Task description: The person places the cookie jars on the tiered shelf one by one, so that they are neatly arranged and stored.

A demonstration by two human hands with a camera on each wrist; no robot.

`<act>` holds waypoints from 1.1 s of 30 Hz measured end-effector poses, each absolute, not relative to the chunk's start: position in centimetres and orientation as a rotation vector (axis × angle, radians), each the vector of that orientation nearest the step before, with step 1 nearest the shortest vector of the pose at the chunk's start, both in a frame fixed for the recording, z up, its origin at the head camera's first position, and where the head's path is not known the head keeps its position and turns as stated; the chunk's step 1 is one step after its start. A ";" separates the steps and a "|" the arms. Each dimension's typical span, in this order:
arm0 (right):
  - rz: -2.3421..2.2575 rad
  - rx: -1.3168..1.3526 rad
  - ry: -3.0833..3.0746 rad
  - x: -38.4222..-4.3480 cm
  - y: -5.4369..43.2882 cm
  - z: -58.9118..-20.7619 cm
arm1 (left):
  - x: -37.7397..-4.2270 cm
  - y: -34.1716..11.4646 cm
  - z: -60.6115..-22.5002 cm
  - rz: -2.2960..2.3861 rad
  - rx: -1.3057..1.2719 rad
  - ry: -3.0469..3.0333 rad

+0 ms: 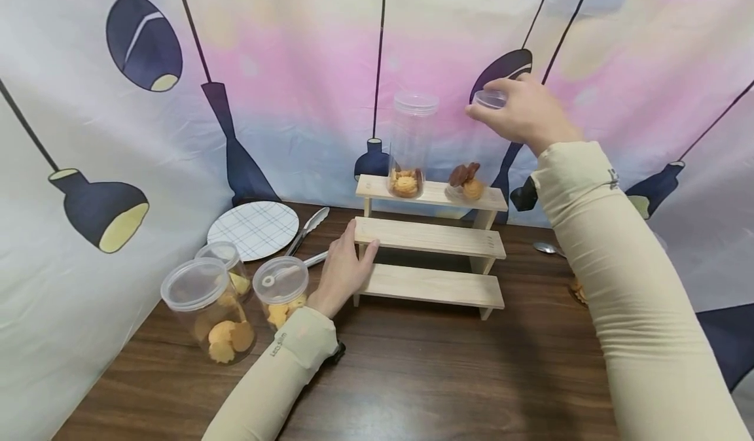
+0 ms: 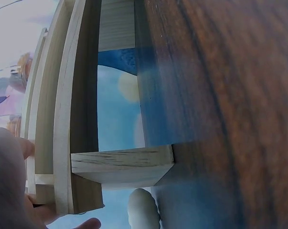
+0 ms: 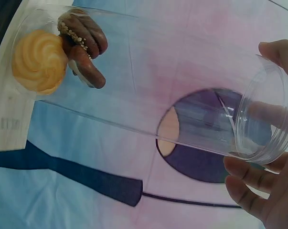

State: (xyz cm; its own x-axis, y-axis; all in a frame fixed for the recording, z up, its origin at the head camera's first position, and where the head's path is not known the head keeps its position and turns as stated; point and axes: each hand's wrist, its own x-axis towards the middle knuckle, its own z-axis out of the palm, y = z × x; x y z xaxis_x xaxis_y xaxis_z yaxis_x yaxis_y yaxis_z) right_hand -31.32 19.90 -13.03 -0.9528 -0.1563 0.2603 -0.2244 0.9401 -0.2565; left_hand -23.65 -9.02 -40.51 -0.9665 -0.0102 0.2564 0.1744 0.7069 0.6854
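A three-step wooden stand (image 1: 432, 238) stands on the table. My left hand (image 1: 344, 271) grips its left end at the middle step, thumb over the board (image 2: 44, 119) and fingers round its end. On the right of the top step stands a tall clear jar (image 3: 134, 71), with a swirled cookie (image 3: 40, 62) and chocolate-coated cookies (image 3: 84, 40) at its bottom. My right hand (image 1: 524, 110) holds this jar round its top rim, thumb on one side and fingers on the other. Beside it, on the left of the same step, a second tall lidded jar (image 1: 414, 133) holds cookies.
Left of the stand are several lidded jars of cookies, the largest jar (image 1: 206, 310) in front. Behind them lie a white checked plate (image 1: 253, 228) and metal tongs (image 1: 309, 228). A spoon (image 1: 546, 248) lies at right, partly behind my right sleeve. A patterned cloth (image 1: 318, 68) hangs behind.
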 end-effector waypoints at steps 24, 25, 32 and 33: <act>0.338 0.292 -2.891 -32.0 18.8 -13.5 | -23.4 -8.1 -40.4 -1.097 -0.150 -2.658; 0.336 0.290 -2.893 -32.0 18.8 -13.5 | -23.4 -8.1 -40.4 -1.098 -0.150 -2.657; 0.325 0.294 -2.902 -31.9 18.9 -13.5 | -23.3 -8.1 -40.4 -1.098 -0.154 -2.658; 0.325 0.292 -2.903 -31.9 18.9 -13.6 | -23.3 -8.1 -40.5 -1.098 -0.155 -2.658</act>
State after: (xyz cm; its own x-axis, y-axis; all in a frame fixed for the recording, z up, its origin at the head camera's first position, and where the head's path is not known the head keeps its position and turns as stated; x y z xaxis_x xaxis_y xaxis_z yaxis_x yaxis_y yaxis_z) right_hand -31.88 18.94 -13.56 -0.9594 -0.1721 0.2235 -0.2173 0.9561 -0.1965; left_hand -23.30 -8.05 -40.46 -0.9603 -0.0008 0.2789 0.1962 0.7087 0.6777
